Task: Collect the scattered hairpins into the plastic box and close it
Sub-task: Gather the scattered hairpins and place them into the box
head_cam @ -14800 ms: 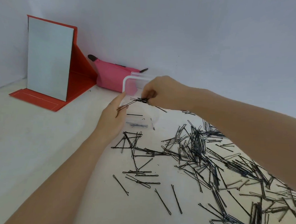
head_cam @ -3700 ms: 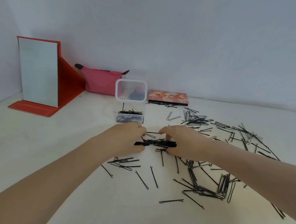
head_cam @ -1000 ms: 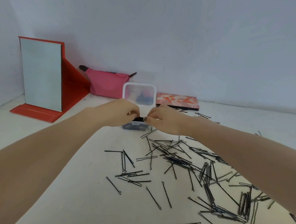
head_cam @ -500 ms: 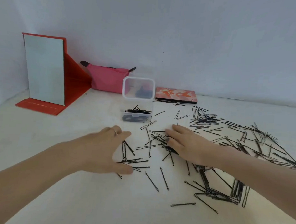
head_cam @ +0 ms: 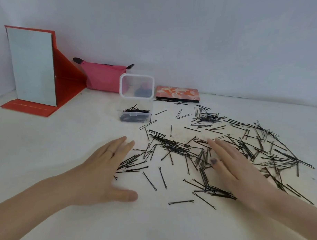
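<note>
1. The white tabletop (head_cam: 45, 151) fills most of the view and runs back to a pale wall.
2. Your left hand (head_cam: 105, 170) lies flat, palm down, fingers straight and close together, thumb stuck out to the side. It's holding nothing; the fingers rest on the left edge of a small bunch of pins.
3. Your right hand (head_cam: 231, 167) is spread flat too, fingers straight and pointing away from you, pressing down on the thick part of the pile. No grip there either, just an open palm on top of the pins.
4. The upright rectangular mirror in its red folding stand (head_cam: 32, 68) sits at the far left, near the wall.
5. The scattered black metal hairpins (head_cam: 171, 145) cover the middle and right of the table, some between your hands, lots more fanned out to the right and behind your right hand.
6. The pink zip pouch (head_cam: 101, 76) leans by the wall, just right of the mirror stand.
7. The small clear plastic box (head_cam: 135, 113) stands in front of the pouch, beyond your hands, with its hinged lid (head_cam: 136, 86) standing upright and open. A dark layer of pins already sits inside.
8. The flat orange-and-white patterned case (head_cam: 177, 93) lies just right of the box lid, a few pins touching its front edge.
</note>
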`<move>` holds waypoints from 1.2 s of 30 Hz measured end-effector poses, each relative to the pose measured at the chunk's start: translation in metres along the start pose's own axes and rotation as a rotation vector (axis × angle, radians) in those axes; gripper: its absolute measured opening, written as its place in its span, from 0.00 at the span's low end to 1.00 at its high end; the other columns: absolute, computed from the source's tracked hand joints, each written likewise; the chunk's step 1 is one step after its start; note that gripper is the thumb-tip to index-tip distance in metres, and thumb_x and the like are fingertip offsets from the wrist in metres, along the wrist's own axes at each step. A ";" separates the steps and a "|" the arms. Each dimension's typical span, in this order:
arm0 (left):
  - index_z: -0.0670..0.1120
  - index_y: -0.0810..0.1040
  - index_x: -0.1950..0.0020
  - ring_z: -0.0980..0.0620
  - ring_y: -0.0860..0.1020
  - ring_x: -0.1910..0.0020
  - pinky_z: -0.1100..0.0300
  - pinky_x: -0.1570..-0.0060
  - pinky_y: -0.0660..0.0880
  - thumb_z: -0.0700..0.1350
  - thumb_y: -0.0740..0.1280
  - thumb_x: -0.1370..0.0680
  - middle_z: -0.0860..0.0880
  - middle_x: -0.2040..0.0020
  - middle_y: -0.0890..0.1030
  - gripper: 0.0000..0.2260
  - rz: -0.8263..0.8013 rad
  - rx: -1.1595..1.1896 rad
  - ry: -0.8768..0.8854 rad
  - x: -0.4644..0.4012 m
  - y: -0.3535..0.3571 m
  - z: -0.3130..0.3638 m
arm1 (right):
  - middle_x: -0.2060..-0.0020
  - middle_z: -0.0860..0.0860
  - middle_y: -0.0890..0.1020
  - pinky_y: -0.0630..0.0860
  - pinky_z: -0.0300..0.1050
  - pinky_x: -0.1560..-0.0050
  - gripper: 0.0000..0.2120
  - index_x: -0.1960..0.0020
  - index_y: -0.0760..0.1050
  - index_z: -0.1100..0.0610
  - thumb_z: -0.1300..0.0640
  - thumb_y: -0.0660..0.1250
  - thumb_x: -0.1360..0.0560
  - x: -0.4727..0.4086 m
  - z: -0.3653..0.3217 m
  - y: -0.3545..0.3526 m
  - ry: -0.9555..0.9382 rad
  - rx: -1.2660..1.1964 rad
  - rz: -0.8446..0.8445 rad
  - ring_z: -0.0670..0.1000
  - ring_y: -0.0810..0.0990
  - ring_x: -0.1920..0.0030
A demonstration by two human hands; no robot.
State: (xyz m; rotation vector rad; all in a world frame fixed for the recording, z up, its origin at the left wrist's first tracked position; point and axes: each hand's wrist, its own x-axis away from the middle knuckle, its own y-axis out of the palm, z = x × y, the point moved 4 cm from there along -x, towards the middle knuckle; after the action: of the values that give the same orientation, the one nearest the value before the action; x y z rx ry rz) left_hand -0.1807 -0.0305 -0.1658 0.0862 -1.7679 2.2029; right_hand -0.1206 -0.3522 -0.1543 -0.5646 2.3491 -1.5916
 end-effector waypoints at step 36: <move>0.57 0.53 0.22 0.63 0.58 0.28 0.61 0.30 0.62 0.72 0.69 0.36 0.65 0.28 0.58 0.48 0.028 0.016 0.155 -0.069 -0.027 0.031 | 0.26 0.38 0.61 0.60 0.44 0.29 0.41 0.25 0.52 0.34 0.39 0.71 0.31 -0.060 -0.038 -0.016 -0.153 0.082 -0.349 0.43 0.59 0.27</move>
State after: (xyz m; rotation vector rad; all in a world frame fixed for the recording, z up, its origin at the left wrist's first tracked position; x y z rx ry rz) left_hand -0.1124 -0.0694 -0.1502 -0.1037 -1.6773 2.1796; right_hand -0.0801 -0.2987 -0.1262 -1.0847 2.1488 -1.7039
